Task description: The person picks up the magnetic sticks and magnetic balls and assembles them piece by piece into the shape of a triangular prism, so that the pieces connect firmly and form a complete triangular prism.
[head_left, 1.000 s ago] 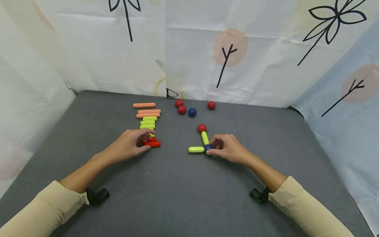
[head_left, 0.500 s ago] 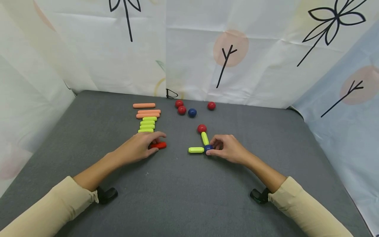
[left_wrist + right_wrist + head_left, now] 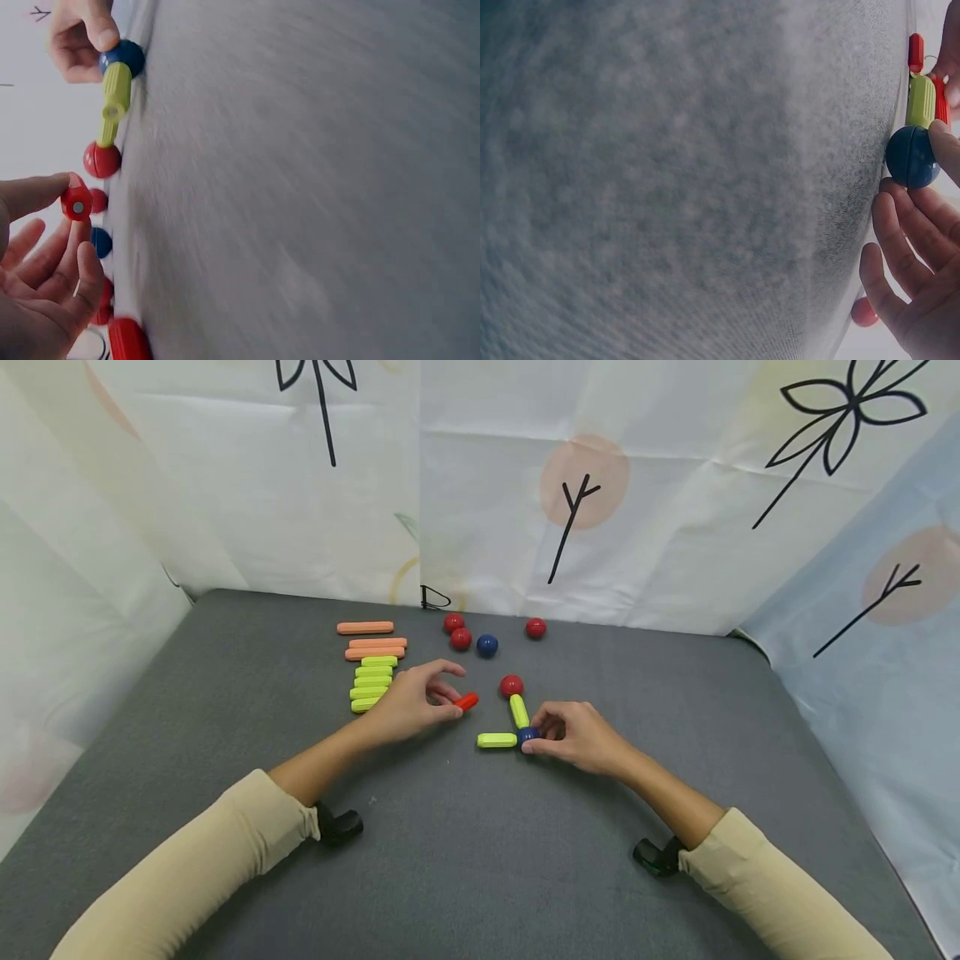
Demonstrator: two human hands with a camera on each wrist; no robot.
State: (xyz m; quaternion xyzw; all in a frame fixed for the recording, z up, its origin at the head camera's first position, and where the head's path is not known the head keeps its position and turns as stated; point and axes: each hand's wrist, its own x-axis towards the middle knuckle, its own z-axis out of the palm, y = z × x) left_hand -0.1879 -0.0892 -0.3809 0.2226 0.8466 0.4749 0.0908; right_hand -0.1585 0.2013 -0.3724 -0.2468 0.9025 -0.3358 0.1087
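My left hand (image 3: 411, 703) pinches a short red stick (image 3: 467, 702) between thumb and fingers, above the table; a small metal dot shows on its end in the left wrist view. My right hand (image 3: 576, 737) pinches a blue ball (image 3: 528, 737) on the table. Two yellow-green sticks meet that ball: one stick (image 3: 497, 740) points left, the other stick (image 3: 519, 711) runs away to a red ball (image 3: 512, 685) at its far end. Another red stick (image 3: 129, 339) lies on the table in the left wrist view; in the head view my left hand hides it.
Several yellow-green sticks (image 3: 372, 682) lie in a column behind my left wrist, with orange sticks (image 3: 375, 653) beyond. Loose red balls (image 3: 461, 638) and a blue ball (image 3: 487, 646) sit near the back of the grey table (image 3: 465, 860). A patterned cloth (image 3: 487, 510) hangs behind.
My left hand has taken a red stick from the near end of the column and carried it right and away, toward the joined pieces. My right hand keeps its place on the blue ball.
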